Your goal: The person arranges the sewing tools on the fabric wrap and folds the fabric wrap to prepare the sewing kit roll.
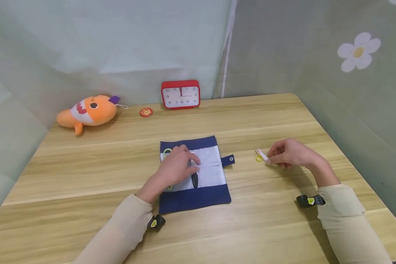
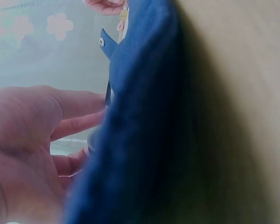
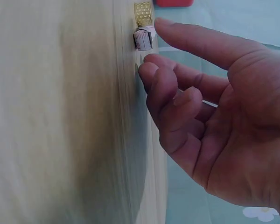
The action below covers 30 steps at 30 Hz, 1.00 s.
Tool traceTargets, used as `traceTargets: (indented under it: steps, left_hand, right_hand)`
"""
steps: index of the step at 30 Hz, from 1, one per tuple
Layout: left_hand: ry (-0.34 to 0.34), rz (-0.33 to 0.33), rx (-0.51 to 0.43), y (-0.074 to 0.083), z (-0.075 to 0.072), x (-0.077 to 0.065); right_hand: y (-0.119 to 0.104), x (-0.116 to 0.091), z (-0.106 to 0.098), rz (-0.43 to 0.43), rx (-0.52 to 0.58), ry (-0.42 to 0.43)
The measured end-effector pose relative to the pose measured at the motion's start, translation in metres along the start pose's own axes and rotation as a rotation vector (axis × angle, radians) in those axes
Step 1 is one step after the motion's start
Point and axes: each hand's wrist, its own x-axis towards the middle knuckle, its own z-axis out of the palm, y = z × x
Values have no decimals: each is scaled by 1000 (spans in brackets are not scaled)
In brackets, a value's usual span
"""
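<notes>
A navy fabric case (image 1: 198,200) with a pale lining lies unfolded on the table. My left hand (image 1: 178,167) is over its left half, fingers spread and relaxed, covering part of what lies there. A green loop handle (image 1: 167,151) and a slim black object (image 1: 194,180) show around it. In the left wrist view the case's blue edge (image 2: 140,93) hides the fingertips. To the right, my right hand (image 1: 292,153) hovers beside a small rolled measuring tape (image 3: 143,40) and a dimpled gold thimble ring (image 3: 143,14). Its thumb and fingers are parted near the tape.
A red clock (image 1: 180,94) stands at the table's back edge. Left of it are a round red badge (image 1: 146,112) and an orange plush toy (image 1: 97,110). The case's snap strap (image 1: 227,160) points right. Hanging cloth (image 1: 267,55) borders the table behind and at the sides.
</notes>
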Motion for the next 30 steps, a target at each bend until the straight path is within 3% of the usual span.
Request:
traceTargets:
  steps: [19, 30]
  left_hand:
    - [-31, -32, 2, 3, 2, 3]
    - [-24, -1, -31, 2, 2, 3]
  right_hand:
    - [0, 3, 9, -3, -35, 9]
    - [8, 4, -6, -36, 144, 101]
